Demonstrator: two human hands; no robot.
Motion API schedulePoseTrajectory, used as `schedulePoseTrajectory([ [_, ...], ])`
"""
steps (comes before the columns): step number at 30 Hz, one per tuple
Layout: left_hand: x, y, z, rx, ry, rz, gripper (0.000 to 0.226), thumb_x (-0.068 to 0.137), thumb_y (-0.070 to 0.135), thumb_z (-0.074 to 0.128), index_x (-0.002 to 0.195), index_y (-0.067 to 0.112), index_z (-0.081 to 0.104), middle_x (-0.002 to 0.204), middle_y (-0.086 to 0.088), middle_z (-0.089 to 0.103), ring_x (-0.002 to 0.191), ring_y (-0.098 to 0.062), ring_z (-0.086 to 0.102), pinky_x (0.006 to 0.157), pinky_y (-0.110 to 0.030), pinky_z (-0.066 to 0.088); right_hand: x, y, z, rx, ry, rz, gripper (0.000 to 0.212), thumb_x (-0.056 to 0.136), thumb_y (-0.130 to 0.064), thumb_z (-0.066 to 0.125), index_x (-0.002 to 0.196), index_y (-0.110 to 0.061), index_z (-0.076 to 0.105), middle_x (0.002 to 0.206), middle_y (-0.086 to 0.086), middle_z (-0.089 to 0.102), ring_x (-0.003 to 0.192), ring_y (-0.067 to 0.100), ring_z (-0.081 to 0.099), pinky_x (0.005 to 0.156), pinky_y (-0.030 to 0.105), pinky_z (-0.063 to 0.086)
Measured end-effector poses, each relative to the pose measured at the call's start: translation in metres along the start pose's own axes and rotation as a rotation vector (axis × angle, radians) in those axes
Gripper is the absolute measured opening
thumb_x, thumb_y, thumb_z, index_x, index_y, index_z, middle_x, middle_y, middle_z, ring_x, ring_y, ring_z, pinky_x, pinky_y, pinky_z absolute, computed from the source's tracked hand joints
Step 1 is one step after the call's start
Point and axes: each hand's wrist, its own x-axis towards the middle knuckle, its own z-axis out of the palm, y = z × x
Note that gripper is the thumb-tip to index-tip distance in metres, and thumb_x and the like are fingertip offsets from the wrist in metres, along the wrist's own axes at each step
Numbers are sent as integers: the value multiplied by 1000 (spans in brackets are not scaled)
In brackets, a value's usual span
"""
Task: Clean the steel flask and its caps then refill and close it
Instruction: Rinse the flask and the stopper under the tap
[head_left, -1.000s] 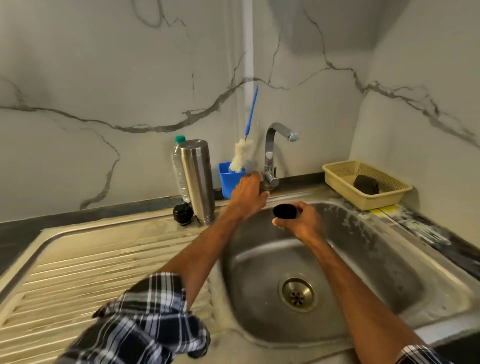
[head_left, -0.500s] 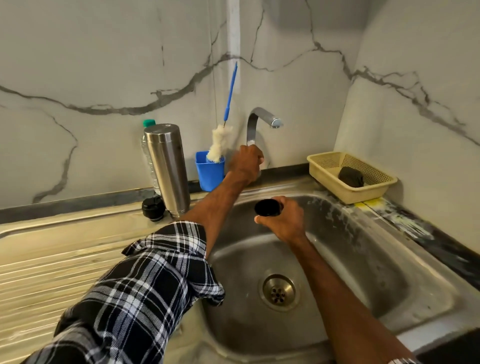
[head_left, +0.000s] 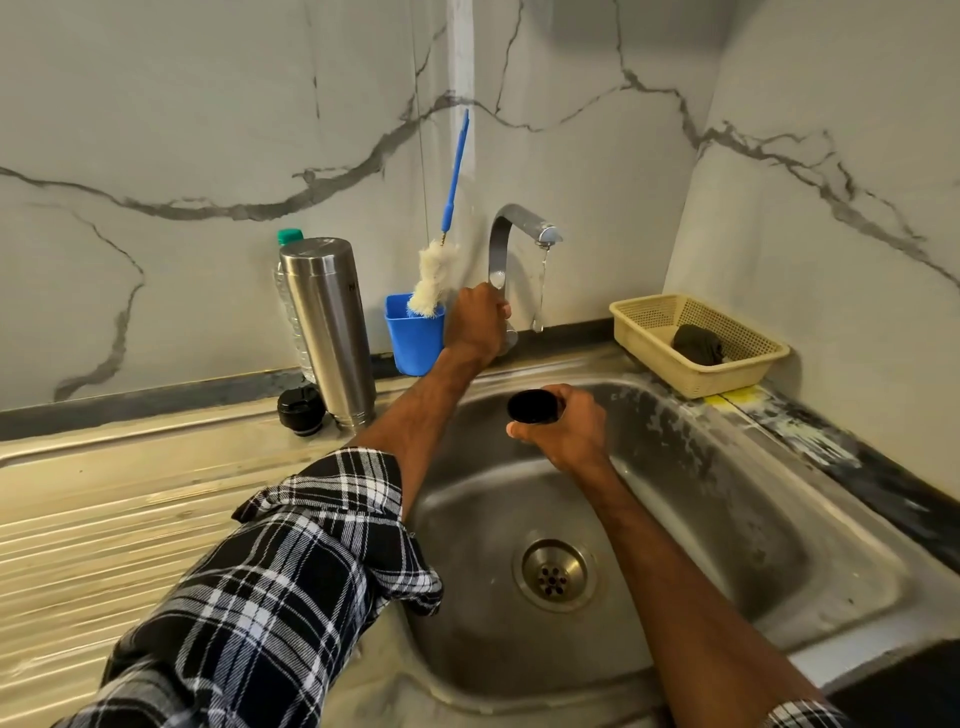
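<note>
A: How far along?

B: Early, by the look of it. Low on the stem of the tap (head_left: 511, 223), fingers of the left hand (head_left: 478, 322) curled round it. Thin stream of water (head_left: 541, 291) falling from the spout toward the sink (head_left: 727, 493).

A: And the other?

B: Wrapped in the right hand (head_left: 566, 431), a black cap (head_left: 532, 406), hollow side up. Held over the basin, in front of the stream and not under it.

A: The flask itself?

B: Untouched. Upright on the tabletop (head_left: 130, 493) left of the basin, close to the wall: the steel flask (head_left: 330, 327), well apart from both hands. Just beside its foot, a second black cap (head_left: 300, 410).

A: Anything washed yet?

B: Hard to tell. No suds to be seen on flask or caps. Judged as the very start of rinsing the first cap.

A: Left to do?

B: Nearly all of it. Rinsing both caps, then scrubbing inside the flask. Probably with the bottle brush (head_left: 434, 280) standing in the blue cup (head_left: 415, 338). Then refilling and closing.

A: Anything else about?

B: On the right, a yellow basket (head_left: 649, 332) with a dark scrubber (head_left: 698, 344) in it. Behind the flask, a plastic bottle (head_left: 290, 236) with a green top.
</note>
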Motion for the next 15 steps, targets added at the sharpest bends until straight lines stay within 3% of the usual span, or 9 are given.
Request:
schedulePoseTrajectory([
  [4, -4, -2, 1, -63, -7, -38, 9, 89, 11, 75, 90, 2, 76, 86, -9, 74, 81, -22, 70, 85, -39, 60, 1, 1, 0, 1, -10, -15, 42, 69, -22, 92, 105, -14, 72, 92, -6, 65, 87, 10, 61, 73, 16, 44],
  [8, -12, 3, -6, -117, -39, -143, 23, 101, 18, 59, 93, 2, 74, 87, -11, 72, 82, -24, 69, 83, -41, 60, -1, 1, 1, 17, -17, -7, 41, 68, -22, 92, 103, -14, 72, 92, -5, 67, 90, 12, 65, 74, 17, 46],
  [12, -45, 8, -24, -135, -28, -258, 25, 105, 19, 49, 93, 5, 65, 80, -2, 63, 72, -13, 60, 58, -20, 51, -2, -7, 1, 134, 41, -10, 53, 67, -24, 93, 113, -17, 68, 101, -5, 68, 95, 10, 64, 68, 8, 42],
  [15, -75, 4, -32, -221, -22, -349, 19, 102, 13, 55, 92, 8, 71, 84, 1, 67, 74, -9, 60, 66, -19, 50, -6, -7, 3, 127, 11, -1, 51, 70, -25, 91, 114, -16, 68, 102, -5, 69, 95, 9, 65, 68, 8, 42],
])
